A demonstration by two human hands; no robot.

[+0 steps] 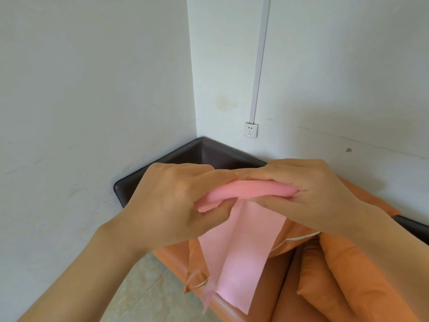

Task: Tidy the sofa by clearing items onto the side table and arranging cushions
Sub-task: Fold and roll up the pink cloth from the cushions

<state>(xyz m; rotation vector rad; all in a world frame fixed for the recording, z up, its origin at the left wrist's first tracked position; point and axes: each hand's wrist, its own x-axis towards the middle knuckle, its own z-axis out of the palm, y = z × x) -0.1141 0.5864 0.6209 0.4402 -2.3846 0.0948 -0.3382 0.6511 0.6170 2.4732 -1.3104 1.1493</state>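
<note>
Hands meet chest-high in the head view, over the corner end of the sofa point(301, 298). The left hand point(171, 201) and the right hand point(308, 191) each have their fingers curled round one end of a pink cloth point(243, 252), pinching its upper edge into a soft roll or fold that runs between them, knuckles nearly touching. The remainder of the cloth hangs free below as a flat rectangular panel, thin and matte, with one narrow strip trailing lower on the left side. Holding it raised by the top edge this way probably lets the fabric fall straight, so it can be folded or rolled neatly before going to the side table, which is not in view.

Under the cloth lie orange cushions point(348, 287), plump, woven in texture, one with pale piping along its seam; they look rumpled and not yet arranged. The seat beneath is smooth orange-brown leather-like upholstery, while the sofa back point(185, 159) tucked into the wall corner is dark and glossy with a rounded edge. A white wall socket point(250, 130) sits above it, fed by a plastic cable conduit point(261, 61). Pale stone-look floor tiles point(148, 293) show at lower left.
</note>
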